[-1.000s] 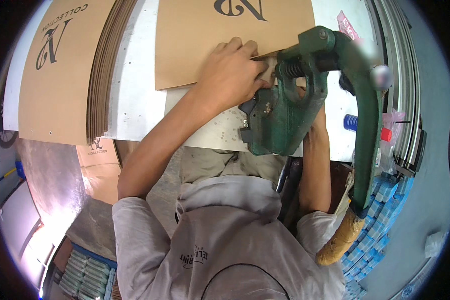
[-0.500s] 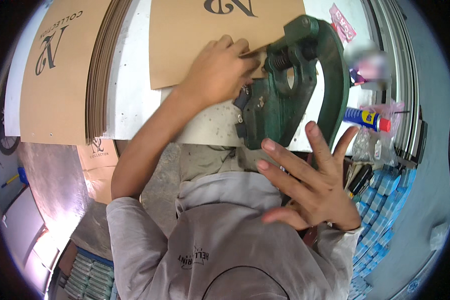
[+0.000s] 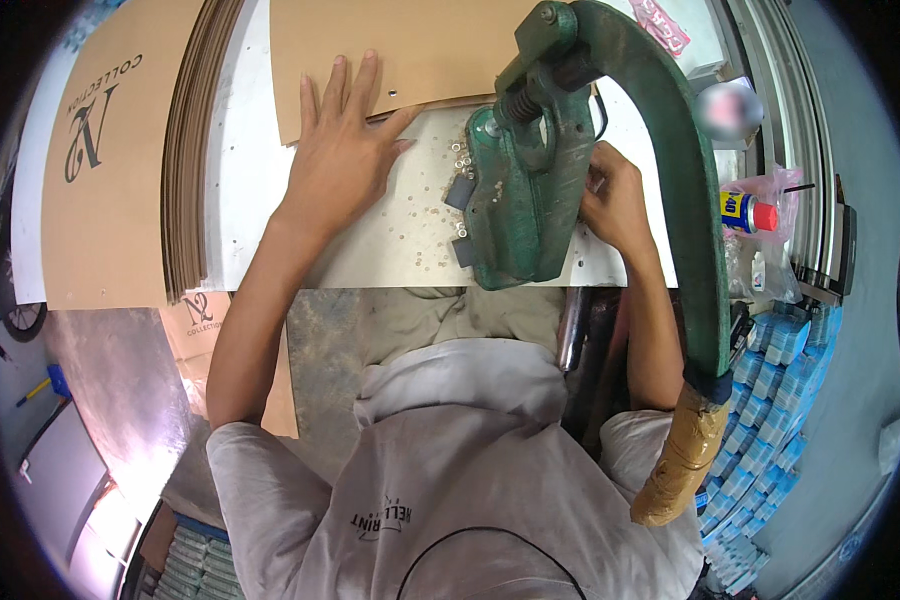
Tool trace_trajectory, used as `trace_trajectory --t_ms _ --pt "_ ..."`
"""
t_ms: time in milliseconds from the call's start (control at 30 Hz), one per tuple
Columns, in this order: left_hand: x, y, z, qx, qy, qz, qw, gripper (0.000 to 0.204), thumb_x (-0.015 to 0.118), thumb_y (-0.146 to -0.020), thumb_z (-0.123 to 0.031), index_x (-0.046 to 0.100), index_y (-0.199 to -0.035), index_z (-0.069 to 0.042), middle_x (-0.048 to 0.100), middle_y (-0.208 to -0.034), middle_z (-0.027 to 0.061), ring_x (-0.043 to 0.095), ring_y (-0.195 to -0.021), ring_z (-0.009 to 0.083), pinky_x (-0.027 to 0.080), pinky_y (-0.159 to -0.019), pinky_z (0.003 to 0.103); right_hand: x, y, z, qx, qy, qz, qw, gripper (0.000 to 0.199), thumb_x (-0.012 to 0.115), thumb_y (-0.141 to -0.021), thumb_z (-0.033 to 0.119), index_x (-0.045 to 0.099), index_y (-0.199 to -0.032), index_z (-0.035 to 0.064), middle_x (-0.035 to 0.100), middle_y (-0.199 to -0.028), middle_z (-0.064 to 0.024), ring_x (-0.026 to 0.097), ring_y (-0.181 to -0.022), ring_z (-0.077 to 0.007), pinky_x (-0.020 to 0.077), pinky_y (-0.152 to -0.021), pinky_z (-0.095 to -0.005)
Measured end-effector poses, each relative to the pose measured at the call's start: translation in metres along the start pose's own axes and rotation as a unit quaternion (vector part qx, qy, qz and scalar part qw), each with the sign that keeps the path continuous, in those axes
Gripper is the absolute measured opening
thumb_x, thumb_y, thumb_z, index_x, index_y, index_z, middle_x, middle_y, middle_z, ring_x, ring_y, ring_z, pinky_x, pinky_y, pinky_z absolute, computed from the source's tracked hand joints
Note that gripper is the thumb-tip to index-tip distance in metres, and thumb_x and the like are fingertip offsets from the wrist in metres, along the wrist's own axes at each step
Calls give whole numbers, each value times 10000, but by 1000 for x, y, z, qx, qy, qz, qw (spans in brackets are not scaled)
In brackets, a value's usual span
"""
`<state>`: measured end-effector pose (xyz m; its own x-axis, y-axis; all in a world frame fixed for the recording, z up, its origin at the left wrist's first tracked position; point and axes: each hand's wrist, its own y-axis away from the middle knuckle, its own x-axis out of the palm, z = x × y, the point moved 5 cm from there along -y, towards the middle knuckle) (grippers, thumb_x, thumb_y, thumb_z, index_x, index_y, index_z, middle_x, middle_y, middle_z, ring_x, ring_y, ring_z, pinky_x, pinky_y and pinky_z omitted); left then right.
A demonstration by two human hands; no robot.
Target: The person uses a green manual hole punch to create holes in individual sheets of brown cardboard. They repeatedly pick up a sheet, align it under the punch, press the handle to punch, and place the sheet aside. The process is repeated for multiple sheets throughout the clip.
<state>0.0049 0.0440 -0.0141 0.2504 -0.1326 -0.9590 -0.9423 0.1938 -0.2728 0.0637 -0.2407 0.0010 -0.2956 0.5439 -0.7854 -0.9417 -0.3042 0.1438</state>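
White and scuffed, the worktable (image 3: pixel 370 250) in front of you carries everything, with small loose metal rings scattered over its middle. Your flat brown cardboard sheet (image 3: pixel 410 50) lies at the far side of it, its near edge running under the head of the green cast-iron lever press (image 3: pixel 520 190). Judging by its look, that sheet is light, stiff across its face but easy to crease at a corner, and fairly slick on the smooth top, so it would be best steadied by flat pressure near the edge rather than by a pinch. Your left hand (image 3: pixel 342 150) does just that: palm down, fingers spread wide, fingertips on the sheet's near edge and the heel on the table.

Your right hand (image 3: pixel 615 195) is tucked behind the press body at its right side, fingers curled together; whether they pinch anything you cannot tell, since the casting hides them. The press looks heavy and rigid; its long curved green lever (image 3: pixel 685 220) sweeps toward you and ends in a tan tape-wrapped grip (image 3: pixel 682 465), hanging free of both hands.

Further left sits a thick stack of printed brown cardboard sheets (image 3: pixel 110 170). To the right stand a blue and yellow spray can with a red cap (image 3: pixel 745 212) and stacks of small blue boxes (image 3: pixel 780 370).
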Motion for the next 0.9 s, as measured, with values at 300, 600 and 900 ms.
trace_trajectory --t_ms 300,600,900 --pt "3 -20 -5 39 -5 -18 999 541 623 -887 -95 644 -1400 -264 572 -1456 158 596 -1249 412 458 -1090 523 20 -28 1 -96 -216 14 971 315 730 -927 57 664 -1229 -3 711 -1148 -84 657 -1004 -155 538 -894 -341" --pt "2 -36 -7 5 95 -72 993 416 637 -751 33 735 -1144 -60 674 -1335 112 672 -1109 309 575 -927 421 18 -31 41 -29 -294 5 955 242 754 -859 71 729 -1078 -28 755 -1028 -111 692 -912 -162 562 -842 -328" --pt "-12 -44 -46 -20 224 -63 972 254 714 -833 -92 745 -1078 -37 691 -1159 95 663 -995 309 539 -890 439 37 -36 13 86 -521 -37 848 164 662 -943 33 707 -1071 -58 752 -961 -120 716 -797 -174 600 -715 -310"
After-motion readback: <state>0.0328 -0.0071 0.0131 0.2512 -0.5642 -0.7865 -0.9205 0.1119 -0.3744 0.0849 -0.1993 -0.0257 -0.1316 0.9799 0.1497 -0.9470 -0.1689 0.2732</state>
